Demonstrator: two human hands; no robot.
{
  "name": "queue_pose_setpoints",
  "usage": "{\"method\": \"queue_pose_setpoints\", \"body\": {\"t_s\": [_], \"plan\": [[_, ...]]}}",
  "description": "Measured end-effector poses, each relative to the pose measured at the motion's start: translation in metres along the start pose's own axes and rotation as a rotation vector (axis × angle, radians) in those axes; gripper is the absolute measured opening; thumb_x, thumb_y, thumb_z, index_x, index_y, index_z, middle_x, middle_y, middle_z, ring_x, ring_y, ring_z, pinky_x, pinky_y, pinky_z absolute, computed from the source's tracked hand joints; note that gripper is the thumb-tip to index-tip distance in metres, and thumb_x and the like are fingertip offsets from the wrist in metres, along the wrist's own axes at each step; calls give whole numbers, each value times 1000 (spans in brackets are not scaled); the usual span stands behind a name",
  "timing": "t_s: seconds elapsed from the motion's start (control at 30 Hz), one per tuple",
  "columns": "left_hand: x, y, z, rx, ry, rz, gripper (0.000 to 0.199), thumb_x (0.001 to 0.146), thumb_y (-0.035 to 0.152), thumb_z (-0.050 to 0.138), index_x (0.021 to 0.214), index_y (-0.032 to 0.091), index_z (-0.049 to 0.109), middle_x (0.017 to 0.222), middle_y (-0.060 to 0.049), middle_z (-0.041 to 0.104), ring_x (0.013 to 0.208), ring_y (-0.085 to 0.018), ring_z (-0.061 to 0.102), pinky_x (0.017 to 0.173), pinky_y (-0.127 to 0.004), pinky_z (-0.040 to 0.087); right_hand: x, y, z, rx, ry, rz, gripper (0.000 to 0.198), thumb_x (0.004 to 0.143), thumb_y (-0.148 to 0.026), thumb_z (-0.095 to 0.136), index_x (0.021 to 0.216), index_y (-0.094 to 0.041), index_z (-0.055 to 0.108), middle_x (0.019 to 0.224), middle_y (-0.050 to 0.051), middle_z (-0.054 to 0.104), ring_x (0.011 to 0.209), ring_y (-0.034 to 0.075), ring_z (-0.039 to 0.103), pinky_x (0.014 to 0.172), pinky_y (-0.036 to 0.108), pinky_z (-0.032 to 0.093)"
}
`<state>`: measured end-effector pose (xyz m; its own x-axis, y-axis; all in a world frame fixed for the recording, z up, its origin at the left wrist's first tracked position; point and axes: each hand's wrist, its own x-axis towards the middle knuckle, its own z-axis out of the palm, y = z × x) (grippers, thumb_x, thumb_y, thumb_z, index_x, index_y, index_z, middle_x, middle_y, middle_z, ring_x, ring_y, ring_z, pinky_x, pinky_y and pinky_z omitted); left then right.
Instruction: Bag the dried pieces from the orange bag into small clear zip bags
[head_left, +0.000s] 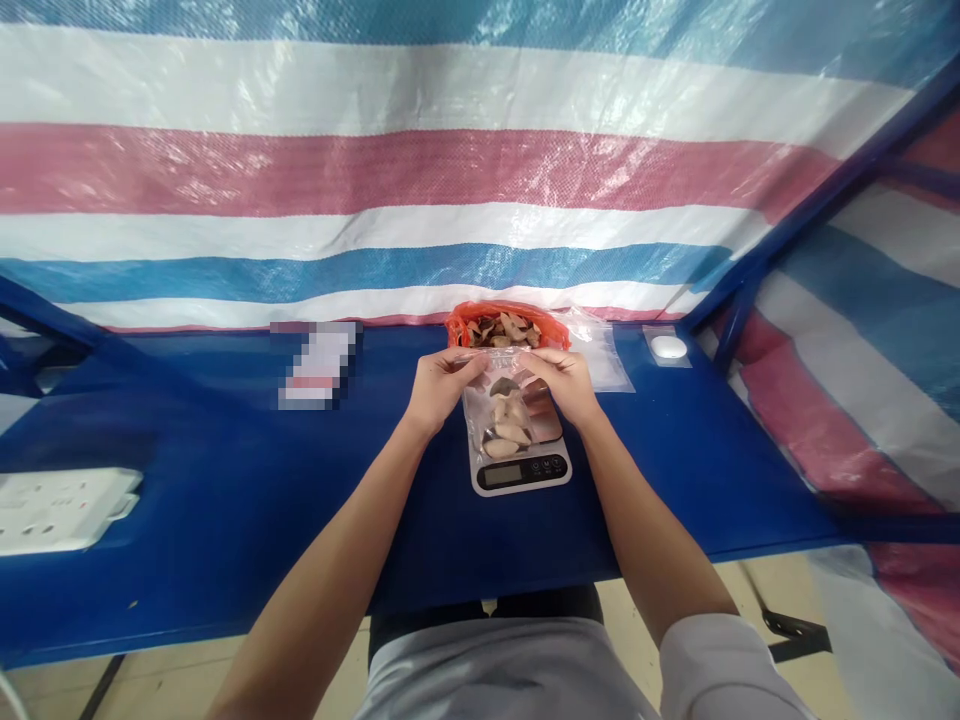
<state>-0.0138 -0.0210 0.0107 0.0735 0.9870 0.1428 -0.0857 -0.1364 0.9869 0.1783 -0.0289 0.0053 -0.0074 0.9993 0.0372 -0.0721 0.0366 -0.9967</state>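
Between both hands hangs a clear plastic zip bag (478,412) with several pale and brown dried slices (511,432) in it. My left hand (442,385) pinches the bag's top edge at the left. At the right end of the same edge, my right hand (564,383) pinches it too. Below and behind the bag is a white kitchen scale (523,478) with a dark display strip and a shiny plate; the bag covers much of the plate. Whether the bag rests on the scale I cannot tell. Just beyond my hands, a red plastic bag (555,328) stands open, full of similar dried slices (504,330).
Clear empty-looking plastic bags (606,355) lie right of the red bag. A white oval object (668,347) sits farther right on the blue table (247,500). A blurred-out item (321,365) lies left, a white power strip (60,508) nearer. Striped sheeting (375,170) hangs behind.
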Motion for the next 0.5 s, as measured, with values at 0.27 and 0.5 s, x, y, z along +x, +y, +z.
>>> {"method": "queue_pose_setpoints", "body": {"t_s": [0.27, 0.5], "plan": [[-3, 10, -45, -58, -49, -32, 37, 79, 52, 77, 76, 16, 73, 70, -5, 71, 59, -15, 62, 59, -28, 54, 14, -9, 31, 3, -10, -84, 39, 68, -57, 80, 83, -21, 80, 74, 2, 75, 66, 19, 71, 56, 31, 63], [12, 30, -88, 55, 75, 3, 39, 72, 54, 80, 76, 16, 73, 74, -6, 74, 58, -15, 63, 57, -27, 55, 44, -30, 69, -78, -180, -155, 29, 77, -48, 75, 91, -24, 78, 76, 1, 73, 67, 17, 71, 56, 28, 61]]}}
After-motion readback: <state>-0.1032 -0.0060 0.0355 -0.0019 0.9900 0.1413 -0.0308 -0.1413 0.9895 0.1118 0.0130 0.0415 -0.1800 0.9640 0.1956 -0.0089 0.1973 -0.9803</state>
